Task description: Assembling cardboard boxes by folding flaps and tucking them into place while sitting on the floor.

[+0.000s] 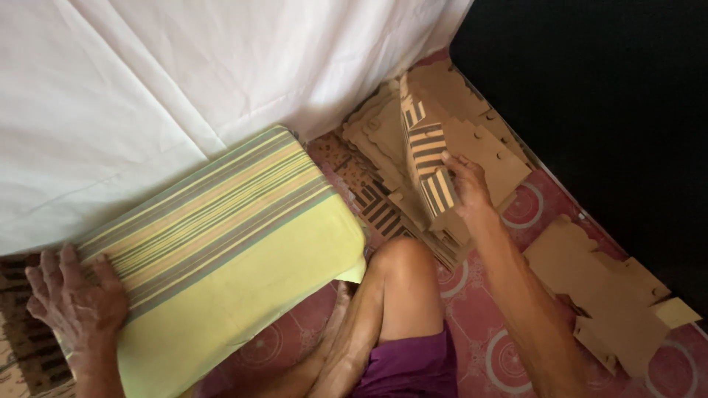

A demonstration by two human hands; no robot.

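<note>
Holding a striped carton blank (430,166), right hand (466,188); left hand (77,306) on cushion (236,258).

A matt woven-cloth cushion (221,243), striped in yellow, green and tan, is showing a smooth, taut face under the left hand (77,306). Flat die-cut cardboard blanks (472,144) are lying in a stack, their brown sides dull and papery; the one the right hand (464,188) is gripping is showing a printed striped side with a slight sheen. More plain brown cardboard pieces (597,287) are resting on a red patterned floor covering (509,346) that is looking smooth and faintly glossy. A white sheet (184,74) of thin, creased cloth is hanging matt behind.
</note>
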